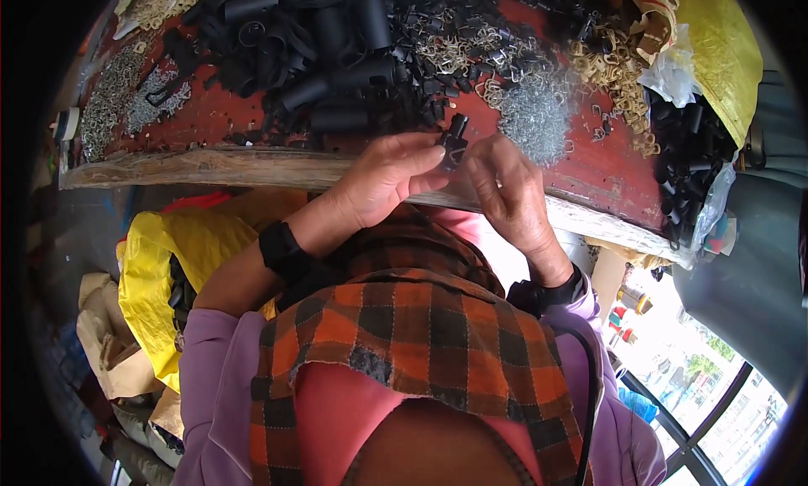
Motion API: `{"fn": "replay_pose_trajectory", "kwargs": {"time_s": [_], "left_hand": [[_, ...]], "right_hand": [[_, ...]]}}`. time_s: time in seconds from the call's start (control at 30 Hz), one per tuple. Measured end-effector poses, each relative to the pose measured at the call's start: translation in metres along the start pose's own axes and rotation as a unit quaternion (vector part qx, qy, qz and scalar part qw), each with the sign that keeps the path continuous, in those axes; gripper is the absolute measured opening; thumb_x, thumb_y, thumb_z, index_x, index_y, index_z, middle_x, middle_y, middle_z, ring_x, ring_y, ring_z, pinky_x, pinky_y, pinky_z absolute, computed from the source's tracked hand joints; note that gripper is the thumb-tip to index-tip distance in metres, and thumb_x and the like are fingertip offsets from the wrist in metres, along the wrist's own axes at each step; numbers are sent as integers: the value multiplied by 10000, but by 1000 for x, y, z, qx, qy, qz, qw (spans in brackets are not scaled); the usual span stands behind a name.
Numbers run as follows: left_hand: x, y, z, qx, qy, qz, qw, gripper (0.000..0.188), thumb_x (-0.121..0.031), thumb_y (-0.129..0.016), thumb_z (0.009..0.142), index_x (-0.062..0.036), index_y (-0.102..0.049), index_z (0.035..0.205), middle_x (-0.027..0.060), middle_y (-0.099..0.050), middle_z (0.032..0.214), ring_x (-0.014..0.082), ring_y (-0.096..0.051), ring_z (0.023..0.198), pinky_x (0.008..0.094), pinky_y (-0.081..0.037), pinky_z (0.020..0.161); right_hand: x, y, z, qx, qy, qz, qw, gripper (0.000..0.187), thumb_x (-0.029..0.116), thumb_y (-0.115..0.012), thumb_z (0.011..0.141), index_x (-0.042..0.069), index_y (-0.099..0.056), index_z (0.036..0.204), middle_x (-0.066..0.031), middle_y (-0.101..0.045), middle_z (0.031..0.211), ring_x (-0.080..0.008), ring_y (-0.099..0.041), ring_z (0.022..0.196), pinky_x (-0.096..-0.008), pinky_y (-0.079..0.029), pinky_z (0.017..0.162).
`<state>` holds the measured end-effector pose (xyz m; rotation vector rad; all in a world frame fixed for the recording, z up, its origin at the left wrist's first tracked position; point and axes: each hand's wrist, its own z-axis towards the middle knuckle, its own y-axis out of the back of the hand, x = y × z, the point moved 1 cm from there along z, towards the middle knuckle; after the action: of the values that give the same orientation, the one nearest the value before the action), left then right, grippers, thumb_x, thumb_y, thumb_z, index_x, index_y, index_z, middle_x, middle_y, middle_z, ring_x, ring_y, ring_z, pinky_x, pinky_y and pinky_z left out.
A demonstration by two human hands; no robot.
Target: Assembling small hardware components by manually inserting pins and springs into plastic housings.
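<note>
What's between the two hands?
A small black part, pinched in the fingertips of the left hand; the right hand is right beside it, contact unclear. Shows in the head view.

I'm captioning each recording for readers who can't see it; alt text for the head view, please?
The person's left hand holds a small black part near the edge of a red worktable, the right hand curled close beside it. Beyond lie heaps of black tubes, silvery metal bits and tan pieces.
</note>
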<state>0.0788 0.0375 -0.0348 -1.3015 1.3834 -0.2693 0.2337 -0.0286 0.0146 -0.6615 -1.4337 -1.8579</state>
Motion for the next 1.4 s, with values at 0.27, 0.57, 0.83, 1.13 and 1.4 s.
{"fn": "replay_pose_trajectory", "kwargs": {"time_s": [0.27, 0.57, 0.83, 1.13, 1.4], "left_hand": [[2, 2, 5, 32, -90, -33, 995, 232, -103, -488, 853, -50, -517, 1077, 56, -570, 1014, 169, -553, 941, 346, -455, 839], [6, -3, -3, 59, -51, -46, 996, 215, -111, -486, 856, -65, -532, 1061, 61, -575, 1005, 172, -564, 921, 342, -474, 805], [6, 1, 2, 39, 1, -51, 998, 198, -116, -494, 852, -62, -546, 1036, 47, -583, 976, 168, -575, 881, 312, -490, 766], [5, 6, 6, -6, 29, -36, 999, 212, -105, -514, 840, -60, -545, 1045, 42, -587, 959, 181, -581, 867, 304, -496, 745], [9, 1, -5, 23, 49, -45, 997, 203, -110, -565, 809, -41, -567, 1000, 45, -579, 965, 167, -577, 861, 269, -486, 740]], "right_hand": [[-4, -1, 0, -3, -73, 13, 997, 58, 46, -512, 820, -8, -491, 816, -94, -530, 744, -215, -539, 631, -275, -422, 566], [-1, -11, -17, -89, -136, 284, 945, 87, 69, -577, 784, 12, -514, 803, -81, -531, 727, -229, -527, 617, -288, -417, 553], [-10, -6, -11, -50, 92, 14, 994, 51, 16, -576, 767, -1, -533, 788, -82, -551, 752, -191, -532, 665, -279, -427, 583], [-11, -4, -7, -27, 72, -2, 997, 44, -2, -578, 757, -1, -535, 767, -70, -545, 730, -192, -519, 628, -271, -415, 565], [0, -10, -12, -83, -21, 70, 994, 75, 25, -588, 766, 5, -522, 737, -61, -506, 670, -141, -493, 595, -247, -384, 530]]}}
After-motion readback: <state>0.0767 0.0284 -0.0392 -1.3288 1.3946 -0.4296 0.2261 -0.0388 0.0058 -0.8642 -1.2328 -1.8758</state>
